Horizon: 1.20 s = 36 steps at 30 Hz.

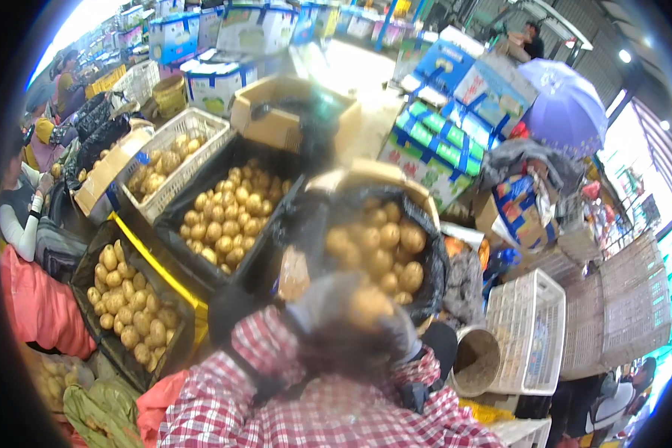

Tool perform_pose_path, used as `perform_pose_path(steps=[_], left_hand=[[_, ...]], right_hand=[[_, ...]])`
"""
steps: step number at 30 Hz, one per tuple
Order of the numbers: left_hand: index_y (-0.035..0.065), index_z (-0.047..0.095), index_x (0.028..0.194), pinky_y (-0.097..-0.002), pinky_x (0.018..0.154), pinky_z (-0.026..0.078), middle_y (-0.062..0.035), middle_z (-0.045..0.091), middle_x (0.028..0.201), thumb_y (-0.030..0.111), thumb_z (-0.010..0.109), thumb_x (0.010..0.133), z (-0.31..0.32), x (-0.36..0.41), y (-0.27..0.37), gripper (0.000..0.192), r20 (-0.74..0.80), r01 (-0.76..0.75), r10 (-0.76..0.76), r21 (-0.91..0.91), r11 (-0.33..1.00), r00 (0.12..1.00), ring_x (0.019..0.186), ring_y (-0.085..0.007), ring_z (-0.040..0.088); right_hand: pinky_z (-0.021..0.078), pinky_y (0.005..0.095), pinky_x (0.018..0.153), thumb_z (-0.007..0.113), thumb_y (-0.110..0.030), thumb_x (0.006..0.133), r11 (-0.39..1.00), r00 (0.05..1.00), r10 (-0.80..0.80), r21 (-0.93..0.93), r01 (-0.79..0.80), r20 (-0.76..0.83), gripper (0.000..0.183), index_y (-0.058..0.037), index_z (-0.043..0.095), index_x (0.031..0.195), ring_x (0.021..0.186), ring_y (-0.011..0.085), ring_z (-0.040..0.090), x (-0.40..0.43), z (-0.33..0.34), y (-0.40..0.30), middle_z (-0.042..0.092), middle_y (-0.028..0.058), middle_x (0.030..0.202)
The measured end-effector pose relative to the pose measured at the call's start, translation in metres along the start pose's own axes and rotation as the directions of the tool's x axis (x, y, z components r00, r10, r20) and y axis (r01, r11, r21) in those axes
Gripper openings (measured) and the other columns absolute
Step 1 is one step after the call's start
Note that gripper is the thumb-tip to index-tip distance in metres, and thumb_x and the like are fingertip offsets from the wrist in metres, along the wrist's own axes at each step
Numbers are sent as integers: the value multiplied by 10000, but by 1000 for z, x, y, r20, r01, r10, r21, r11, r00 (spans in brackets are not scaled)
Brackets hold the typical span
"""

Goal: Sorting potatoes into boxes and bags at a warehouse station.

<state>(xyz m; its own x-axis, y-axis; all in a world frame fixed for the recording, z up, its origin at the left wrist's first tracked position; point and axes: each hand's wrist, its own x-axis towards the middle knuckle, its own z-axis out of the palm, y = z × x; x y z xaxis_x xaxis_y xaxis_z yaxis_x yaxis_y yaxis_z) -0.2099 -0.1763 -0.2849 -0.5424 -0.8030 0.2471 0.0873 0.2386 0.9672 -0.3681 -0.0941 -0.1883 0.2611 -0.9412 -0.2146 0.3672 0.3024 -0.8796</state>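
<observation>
A yellow potato (371,306) is held in front of my chest between my two gloved hands. My left hand (320,299), in a grey glove, closes on it from the left. From the right, my right hand (406,335) curls against it in a similar glove. A dark, blurred thing (344,350) lies below the potato between the hands; I cannot tell what it is. Just beyond them stands a cardboard box (425,196) lined with a black plastic bag (435,269), holding several large potatoes (389,235). The middle of the view is smeared.
Left of me are a black-lined crate (162,187) and a yellow-rimmed crate (145,255), both with potatoes. A white plastic crate (213,126) holds more. To the right stand a bucket (459,372) and a white crate (549,336). A seated person (25,218) is at far left.
</observation>
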Motion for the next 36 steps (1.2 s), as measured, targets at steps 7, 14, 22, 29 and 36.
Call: perform_pose_path(steps=[7, 14, 22, 29, 36], left_hand=[[11, 553, 1134, -275, 831, 453, -62, 579, 1084, 175, 468, 947, -8, -3, 36, 263, -330, 134, -199, -208, 969, 923, 944, -150, 563], [1, 568, 1127, -279, 862, 445, -106, 601, 1066, 309, 473, 938, -4, -11, 62, 373, 87, -263, 253, 478, 838, 964, 992, -176, 558], [4, 475, 1228, -266, 834, 457, -63, 569, 1102, 225, 518, 922, -16, -9, 46, 380, 225, 316, -270, -207, 926, 936, 971, -114, 544], [-5, 505, 1173, -359, 901, 429, -191, 555, 1121, 170, 541, 858, 1, -32, 10, 362, -10, -64, 65, 85, 994, 998, 1053, -266, 537], [-1, 483, 1200, -320, 858, 438, -124, 561, 1103, 129, 500, 883, -4, -25, 48, 343, 55, -86, 69, 448, 890, 996, 992, -215, 548]], right_hand=[[447, 324, 896, 657, -340, 773, 988, 982, -152, 2, 153, -110, 701, 27, 368, 1296, 1052, 217, 535, -1, -42, 17, 504, 143, 1219], [477, 326, 834, 663, -283, 737, 950, 975, -178, -280, 136, -132, 613, 52, 475, 1215, 984, 203, 578, -4, -35, 29, 599, 138, 1079], [387, 354, 961, 769, -103, 681, 585, 880, -467, -717, 378, 83, 684, -9, 438, 1273, 1133, 240, 466, 5, -41, 31, 464, 129, 1247], [431, 294, 922, 666, -101, 798, 968, 987, -157, -197, 158, 22, 649, -34, 325, 1345, 1099, 194, 501, 2, -14, 37, 472, 114, 1234], [478, 276, 872, 629, -3, 803, 875, 987, -78, 485, 2, 138, 643, -53, 300, 1353, 1058, 189, 531, 2, -16, 43, 482, 131, 1229]])
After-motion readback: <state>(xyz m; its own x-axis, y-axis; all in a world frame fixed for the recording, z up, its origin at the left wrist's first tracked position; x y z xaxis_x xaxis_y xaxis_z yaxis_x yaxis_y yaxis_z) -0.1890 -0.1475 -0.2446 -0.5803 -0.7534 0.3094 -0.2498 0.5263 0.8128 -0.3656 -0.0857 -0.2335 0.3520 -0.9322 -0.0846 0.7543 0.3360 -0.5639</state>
